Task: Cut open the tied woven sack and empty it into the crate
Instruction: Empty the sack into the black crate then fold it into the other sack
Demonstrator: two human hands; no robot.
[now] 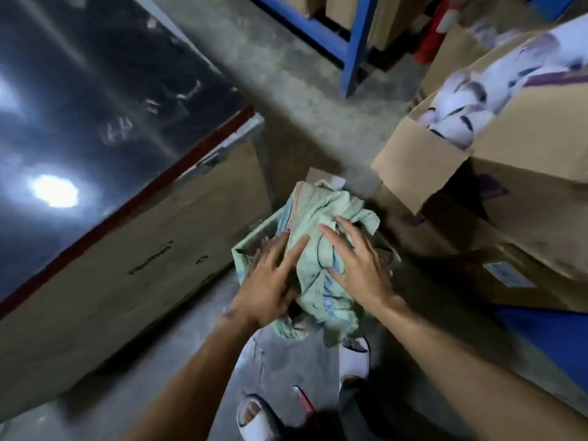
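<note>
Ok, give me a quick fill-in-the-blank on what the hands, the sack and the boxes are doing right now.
1. Both hands, the left hand and the right hand, rest on the pale ____ sack.
2. The fingers of both hands are ____, not curled round the cloth.
3. The open cardboard box on the person's right holds ____ packets.
4. The shelf frame at the top is painted ____.

Missing words: green; straight; white; blue

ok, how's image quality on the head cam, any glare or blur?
Head view: strong lamp glare on the glossy black tabletop; motion blur smears the carton of white goods; wide-angle bending of the blue rack; both hands, left and right, on the sack, fairly sharp.
</note>
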